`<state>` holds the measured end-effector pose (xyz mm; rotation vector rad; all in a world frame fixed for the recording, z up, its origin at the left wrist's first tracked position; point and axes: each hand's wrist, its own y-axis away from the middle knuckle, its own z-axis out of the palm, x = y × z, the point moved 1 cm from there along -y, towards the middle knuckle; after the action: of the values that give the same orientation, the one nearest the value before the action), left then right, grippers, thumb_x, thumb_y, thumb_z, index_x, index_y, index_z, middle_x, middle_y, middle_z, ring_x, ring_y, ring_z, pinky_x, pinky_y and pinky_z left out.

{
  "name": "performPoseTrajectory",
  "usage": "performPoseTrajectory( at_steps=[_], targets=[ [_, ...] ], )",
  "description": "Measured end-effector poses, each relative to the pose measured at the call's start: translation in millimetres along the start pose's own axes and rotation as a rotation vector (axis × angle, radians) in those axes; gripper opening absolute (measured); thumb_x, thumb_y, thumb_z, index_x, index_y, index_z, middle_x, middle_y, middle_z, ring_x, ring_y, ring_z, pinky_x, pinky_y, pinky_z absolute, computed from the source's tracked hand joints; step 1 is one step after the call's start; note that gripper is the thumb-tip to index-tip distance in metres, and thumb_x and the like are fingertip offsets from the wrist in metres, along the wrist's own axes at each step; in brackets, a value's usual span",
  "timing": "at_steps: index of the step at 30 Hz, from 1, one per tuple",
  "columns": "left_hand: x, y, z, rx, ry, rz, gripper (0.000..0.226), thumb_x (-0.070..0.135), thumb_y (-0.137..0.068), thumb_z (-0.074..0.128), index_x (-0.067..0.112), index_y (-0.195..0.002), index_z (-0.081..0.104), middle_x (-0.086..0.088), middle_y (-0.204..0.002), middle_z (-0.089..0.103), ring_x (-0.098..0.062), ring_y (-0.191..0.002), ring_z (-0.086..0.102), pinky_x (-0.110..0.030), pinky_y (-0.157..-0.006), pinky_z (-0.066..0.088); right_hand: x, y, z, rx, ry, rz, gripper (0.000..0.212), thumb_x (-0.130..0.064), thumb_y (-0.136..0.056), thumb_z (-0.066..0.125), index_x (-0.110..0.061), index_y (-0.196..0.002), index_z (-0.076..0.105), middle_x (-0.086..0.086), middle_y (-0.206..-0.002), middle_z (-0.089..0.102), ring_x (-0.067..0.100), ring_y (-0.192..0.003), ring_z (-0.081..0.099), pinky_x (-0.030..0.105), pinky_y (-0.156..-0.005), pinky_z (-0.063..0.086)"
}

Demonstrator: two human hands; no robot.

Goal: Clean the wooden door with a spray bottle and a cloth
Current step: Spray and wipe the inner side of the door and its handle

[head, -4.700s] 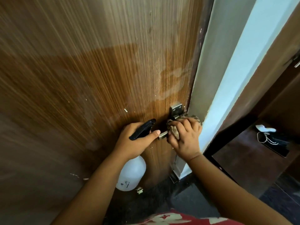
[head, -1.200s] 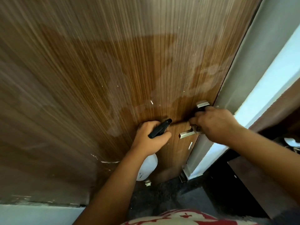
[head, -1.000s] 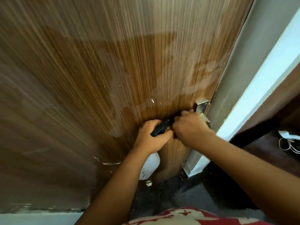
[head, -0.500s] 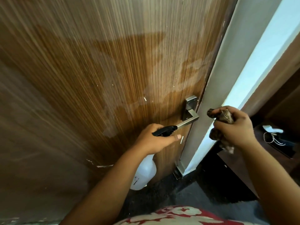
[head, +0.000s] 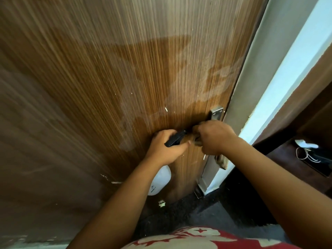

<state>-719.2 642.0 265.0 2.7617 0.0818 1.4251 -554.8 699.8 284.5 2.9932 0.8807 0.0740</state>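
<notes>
The wooden door (head: 125, 78) fills most of the view, with darker wet patches and pale dried streaks on its grain. My left hand (head: 166, 147) grips the black trigger head of a white spray bottle (head: 159, 180), which hangs below it against the door. My right hand (head: 214, 135) holds a brown patterned cloth (head: 221, 161) bunched over the lever of the metal door handle (head: 216, 113); only the handle's plate shows above my knuckles. A corner of the cloth dangles under my right wrist.
The grey door frame (head: 251, 90) and a white wall edge (head: 287, 69) stand right of the door. A dark shelf (head: 287, 159) at the far right holds a white cable (head: 305, 155). The floor (head: 206, 212) below is dark.
My right hand has come back from beside the door frame to the handle, covering the lever with the cloth. My left hand has stayed at the door with the bottle.
</notes>
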Motion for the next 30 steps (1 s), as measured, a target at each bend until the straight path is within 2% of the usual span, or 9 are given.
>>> performPoseTrajectory(
  at_steps=[5,11,15,18,21,23,26,28,30],
  targets=[
    [-5.0,3.0,2.1,0.021,0.112,-0.008,0.016,0.022,-0.083,0.073,0.014,-0.074,0.063,0.008,-0.059,0.056,-0.004,-0.055,0.054,-0.025,-0.054,0.043,3.4,14.7,9.6,0.078,-0.115,-0.123,0.041,-0.026,-0.073,0.064,-0.03,-0.113,0.057,-0.01,-0.095,0.053,0.018,-0.094,0.057,0.026,-0.064,0.04],
    [-4.4,3.8,6.1,0.036,0.102,-0.022,0.02,0.033,-0.086,0.076,0.015,-0.084,0.068,0.01,-0.064,0.063,-0.001,-0.06,0.06,-0.017,-0.054,0.046,31.3,34.3,36.3,0.22,-0.036,0.167,0.043,-0.029,-0.076,0.065,-0.029,-0.117,0.054,-0.004,-0.112,0.053,0.023,-0.096,0.046,0.036,-0.075,0.05],
    [-1.2,5.1,6.9,0.064,0.128,-0.039,0.017,0.033,-0.083,0.076,0.017,-0.086,0.07,0.0,-0.077,0.07,-0.008,-0.071,0.065,-0.038,-0.071,0.057,-22.3,43.3,50.1,0.291,-0.13,-0.147,0.037,-0.033,-0.068,0.059,-0.025,-0.104,0.056,-0.004,-0.1,0.049,0.022,-0.088,0.044,0.033,-0.071,0.042],
    [-3.1,5.1,5.6,0.047,0.154,-0.059,0.016,0.031,-0.084,0.076,0.018,-0.082,0.068,0.002,-0.071,0.067,-0.014,-0.067,0.064,-0.042,-0.07,0.058,-6.5,59.5,48.5,0.448,-0.662,-0.044,0.026,-0.015,-0.067,0.063,-0.019,-0.092,0.065,-0.005,-0.095,0.061,0.022,-0.088,0.055,0.034,-0.077,0.048],
    [-4.0,2.4,4.3,0.039,0.156,-0.057,0.015,0.032,-0.086,0.077,0.02,-0.084,0.068,0.004,-0.073,0.067,-0.012,-0.069,0.066,-0.038,-0.066,0.057,21.4,68.7,39.8,0.826,-1.663,0.847,0.014,0.0,-0.079,0.059,-0.012,-0.086,0.062,0.005,-0.078,0.066,0.024,-0.069,0.07,0.033,-0.064,0.059],
    [-4.6,2.3,6.4,0.042,0.12,-0.027,0.018,0.034,-0.086,0.077,0.019,-0.083,0.068,0.009,-0.068,0.064,-0.002,-0.064,0.062,-0.023,-0.057,0.049,32.4,59.0,41.8,0.642,-2.368,1.116,0.012,-0.007,-0.083,0.051,-0.014,-0.073,0.05,-0.002,-0.052,0.055,0.011,-0.037,0.057,0.021,-0.037,0.049],
    [-0.2,2.8,6.8,0.057,0.091,0.027,0.021,0.034,-0.086,0.077,0.019,-0.077,0.066,0.017,-0.062,0.061,0.003,-0.061,0.06,-0.009,-0.05,0.039,10.6,35.1,33.2,0.288,-2.883,0.958,0.007,-0.008,-0.071,0.052,-0.014,-0.07,0.05,0.003,-0.06,0.059,0.014,-0.054,0.063,0.024,-0.052,0.056],
    [-0.1,1.5,5.3,0.067,0.111,0.024,0.021,0.036,-0.085,0.077,0.022,-0.075,0.066,0.02,-0.063,0.063,0.002,-0.062,0.061,-0.01,-0.052,0.041,-12.4,27.4,35.6,0.242,-2.819,0.836,0.023,-0.015,-0.072,0.051,-0.008,-0.092,0.06,0.017,-0.095,0.067,0.034,-0.098,0.065,0.051,-0.089,0.051],
    [-1.7,-0.1,4.4,0.054,0.163,-0.003,0.02,0.038,-0.083,0.076,0.024,-0.073,0.066,0.016,-0.061,0.063,-0.001,-0.059,0.061,-0.022,-0.058,0.047,-32.6,26.8,37.5,0.114,-2.794,0.773,0.039,-0.019,-0.075,0.05,-0.005,-0.109,0.062,0.022,-0.117,0.063,0.038,-0.115,0.058,0.057,-0.101,0.041]
  ],
)
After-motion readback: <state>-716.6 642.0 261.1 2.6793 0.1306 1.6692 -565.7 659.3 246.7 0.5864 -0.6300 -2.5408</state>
